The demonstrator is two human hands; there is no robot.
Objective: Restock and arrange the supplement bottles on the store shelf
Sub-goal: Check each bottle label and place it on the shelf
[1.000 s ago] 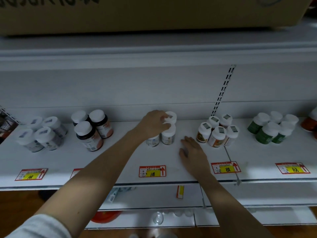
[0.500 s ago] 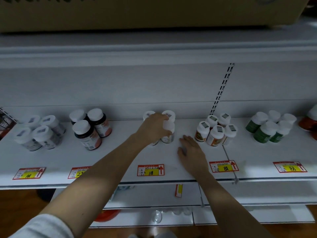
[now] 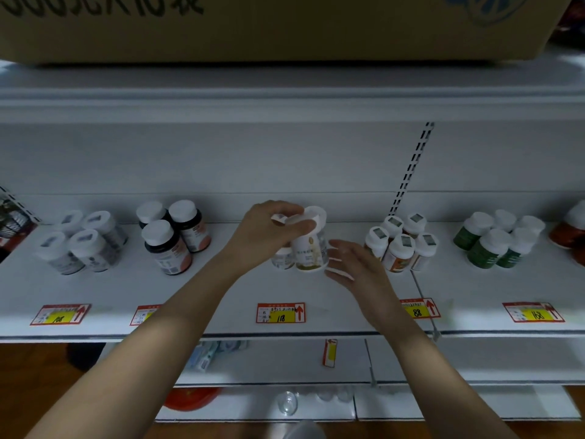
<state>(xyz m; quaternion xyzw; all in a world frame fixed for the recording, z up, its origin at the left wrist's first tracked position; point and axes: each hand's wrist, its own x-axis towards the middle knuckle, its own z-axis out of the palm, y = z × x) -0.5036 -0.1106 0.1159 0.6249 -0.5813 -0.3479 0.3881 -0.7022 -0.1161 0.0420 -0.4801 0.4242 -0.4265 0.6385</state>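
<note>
- Gripping white bottle [image 3: 311,248] by its cap, left hand [image 3: 269,232] lifts it; right hand [image 3: 354,264] open beside.
- Other groups on shelf [image 3: 221,299] look arranged; center group unfinished.

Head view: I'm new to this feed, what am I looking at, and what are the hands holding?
There is no machine: a camera on a person's head looks down at their bare hands and a white store shelf. The left hand grips the white-capped bottle by its cap, above the 118 price tag. The right hand is open beside it, fingers straight. Other groups stand along the shelf: dark bottles to the left, green bottles to the right. A cardboard box sits above.
</note>
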